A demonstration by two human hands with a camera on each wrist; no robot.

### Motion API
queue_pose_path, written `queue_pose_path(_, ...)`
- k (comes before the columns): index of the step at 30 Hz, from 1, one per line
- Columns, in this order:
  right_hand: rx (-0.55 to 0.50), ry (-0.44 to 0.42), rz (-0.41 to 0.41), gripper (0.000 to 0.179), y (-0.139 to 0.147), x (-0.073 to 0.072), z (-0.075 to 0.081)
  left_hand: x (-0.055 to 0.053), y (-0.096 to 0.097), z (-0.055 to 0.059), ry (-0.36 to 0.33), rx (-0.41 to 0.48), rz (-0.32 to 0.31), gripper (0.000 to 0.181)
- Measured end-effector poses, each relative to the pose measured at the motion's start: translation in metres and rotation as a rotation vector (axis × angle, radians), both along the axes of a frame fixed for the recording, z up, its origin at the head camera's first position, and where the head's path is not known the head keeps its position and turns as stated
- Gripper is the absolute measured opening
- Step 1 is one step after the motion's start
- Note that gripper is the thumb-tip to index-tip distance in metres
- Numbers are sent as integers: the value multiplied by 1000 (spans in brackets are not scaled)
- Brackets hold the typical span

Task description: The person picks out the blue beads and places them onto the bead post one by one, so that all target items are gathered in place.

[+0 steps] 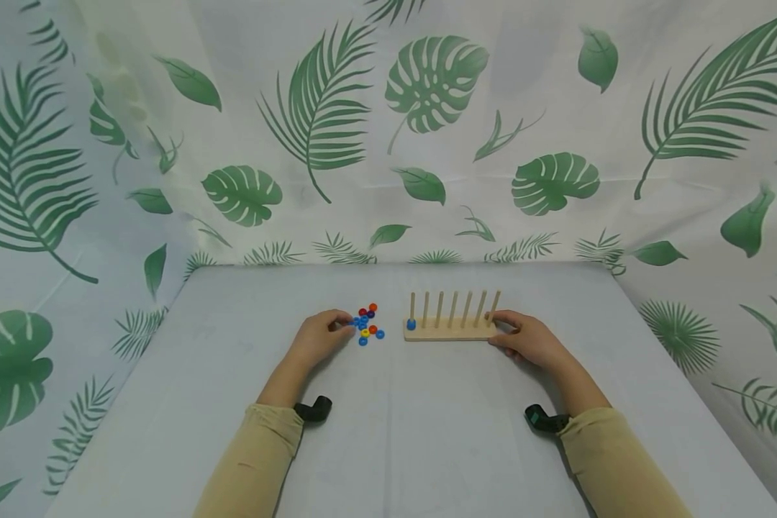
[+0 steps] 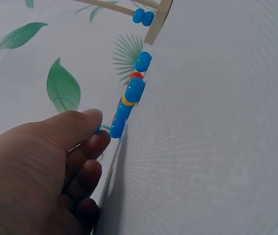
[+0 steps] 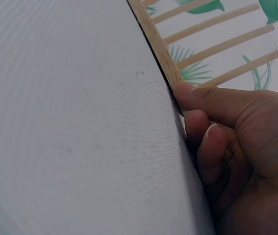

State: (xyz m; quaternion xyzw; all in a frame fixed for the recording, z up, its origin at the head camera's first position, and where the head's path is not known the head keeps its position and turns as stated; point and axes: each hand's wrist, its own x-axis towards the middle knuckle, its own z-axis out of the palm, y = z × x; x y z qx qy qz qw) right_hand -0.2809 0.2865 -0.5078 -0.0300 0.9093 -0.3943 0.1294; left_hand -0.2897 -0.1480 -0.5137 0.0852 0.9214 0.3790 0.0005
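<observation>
A wooden peg stand (image 1: pixel 450 334) with a row of several upright pegs lies on the table, two blue beads (image 2: pixel 143 17) stacked on its leftmost peg. My right hand (image 1: pixel 529 338) grips the stand's right end, the thumb (image 3: pixel 205 102) against the front edge of the base and the index finger by the last peg. To the left of the stand is a loose group of small beads, among them a yellow bead (image 1: pixel 365 333) and a red bead (image 1: pixel 373 329). At that group's left edge my left hand (image 1: pixel 320 336) pinches a blue bead (image 2: pixel 98 130), mostly hidden by thumb and fingertips.
A white cloth covers the table (image 1: pixel 388 432). Behind it hangs a white curtain (image 1: pixel 356 201) printed with green leaves. Black wrist devices (image 1: pixel 314 410) sit on both forearms, below beige sleeves (image 1: pixel 252 460).
</observation>
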Motion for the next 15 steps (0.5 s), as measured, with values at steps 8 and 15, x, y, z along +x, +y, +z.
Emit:
queue_pose_path(8,8,1,-2,59,-1,-1,0,-3,1,4,-8,-10,18,25)
queue_pose_path(15,16,6,0,60,0,0,-1,-5,3,9,2,-4,1,27)
